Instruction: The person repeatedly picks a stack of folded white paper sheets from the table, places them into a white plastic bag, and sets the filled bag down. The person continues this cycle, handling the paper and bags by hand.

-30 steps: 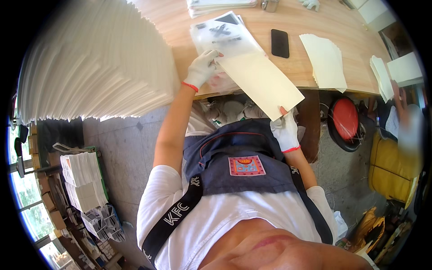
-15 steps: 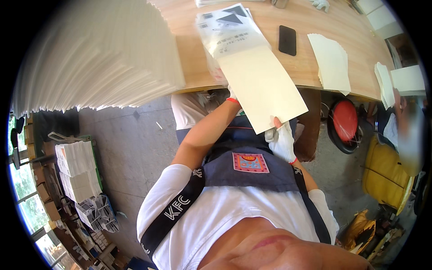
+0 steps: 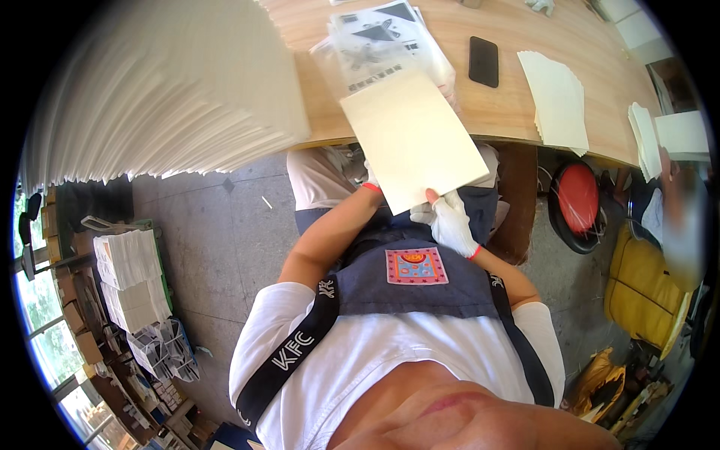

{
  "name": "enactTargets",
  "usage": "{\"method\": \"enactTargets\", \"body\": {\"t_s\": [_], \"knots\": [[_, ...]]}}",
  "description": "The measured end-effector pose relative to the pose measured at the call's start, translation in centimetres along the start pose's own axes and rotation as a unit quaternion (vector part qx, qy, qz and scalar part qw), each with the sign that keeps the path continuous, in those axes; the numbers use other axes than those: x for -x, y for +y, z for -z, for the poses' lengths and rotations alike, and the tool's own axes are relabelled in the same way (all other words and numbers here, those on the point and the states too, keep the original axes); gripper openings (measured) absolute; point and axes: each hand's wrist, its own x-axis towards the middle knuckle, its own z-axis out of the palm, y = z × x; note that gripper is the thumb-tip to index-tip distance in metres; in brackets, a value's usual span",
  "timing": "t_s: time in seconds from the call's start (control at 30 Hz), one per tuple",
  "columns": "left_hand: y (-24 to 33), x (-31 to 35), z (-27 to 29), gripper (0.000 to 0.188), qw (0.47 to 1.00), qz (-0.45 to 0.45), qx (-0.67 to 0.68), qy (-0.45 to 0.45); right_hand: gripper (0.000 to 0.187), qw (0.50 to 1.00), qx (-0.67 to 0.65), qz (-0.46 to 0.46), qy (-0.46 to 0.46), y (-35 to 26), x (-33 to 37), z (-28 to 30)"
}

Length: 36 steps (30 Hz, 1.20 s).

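A stiff cream sheet (image 3: 412, 139) slants over the table's near edge toward my lap. My right hand (image 3: 450, 223), in a white glove with a bare thumb, pinches its near edge, thumb on top. My left hand (image 3: 370, 177), gloved too, is at the sheet's left edge; its fingers are hidden underneath. Against the sheet's far end lies a clear printed plastic bag (image 3: 379, 64); whether the sheet is inside it or on top, I cannot tell. More clear printed bags (image 3: 397, 16) lie beyond, overlapping one another.
A tall pile of white sheets (image 3: 172, 90) fills the table's left. Right of the bags are a black phone (image 3: 484, 62) and a fanned stack of cream sheets (image 3: 553, 101). A red round seat (image 3: 577, 196) and a yellow chair (image 3: 643, 289) stand on the right.
The cream sheet has shifted left, still in my right hand, and its near end has moved a little closer to me. Both hands have moved slightly left.
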Motion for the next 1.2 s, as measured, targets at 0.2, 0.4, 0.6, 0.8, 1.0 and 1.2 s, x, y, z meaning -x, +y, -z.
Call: {"method": "enactTargets", "body": {"t_s": [0.2,0.4,0.6,0.8,1.0,1.2], "knots": [[-1.8,0.7,-0.7,0.039,1.000,-0.015,-0.013,-0.003,0.028,0.997,0.002,-0.045,0.061,1.1,2.3,1.5],[-3.5,3.0,-0.9,0.037,0.995,-0.056,-0.070,-0.031,0.021,0.998,-0.022,-0.001,0.054,1.4,-1.2,1.6],[-1.7,2.3,-2.1,0.019,0.972,0.110,0.161,0.135,0.028,0.988,-0.126,0.067,0.061,0.5,-7.6,-1.9],[3.2,2.7,-3.2,0.024,0.967,0.221,0.108,0.070,0.024,0.998,-0.027,0.022,0.046,-1.0,-12.7,0.1],[7.7,3.9,0.0,0.035,0.957,0.263,0.110,0.060,0.030,0.945,0.324,0.032,-0.022,-3.8,-8.2,-0.5],[9.0,3.1,4.4,0.026,0.976,0.209,-0.043,0.049,0.014,0.610,0.705,0.347,-0.105,-0.9,-9.9,-2.1]]}}
